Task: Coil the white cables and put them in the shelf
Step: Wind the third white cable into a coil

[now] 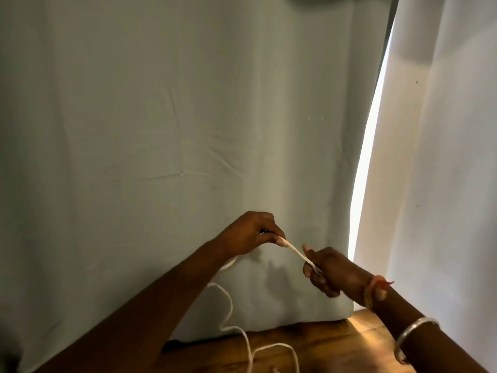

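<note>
A white cable point(110, 253) runs taut between my two hands in front of a pale curtain. My left hand point(250, 234) pinches one part of it between thumb and fingers, and a loop of the cable shows under that wrist. My right hand point(326, 273) grips the cable lower and to the right. The slack hangs below my left forearm and trails in curves down onto the wooden floor point(322, 343). No shelf is in view.
A pale green-grey curtain point(174, 130) fills most of the view and a white curtain point(443, 157) hangs at the right, with a bright gap between them. My right wrist wears a thread band and a silver bangle point(411, 332).
</note>
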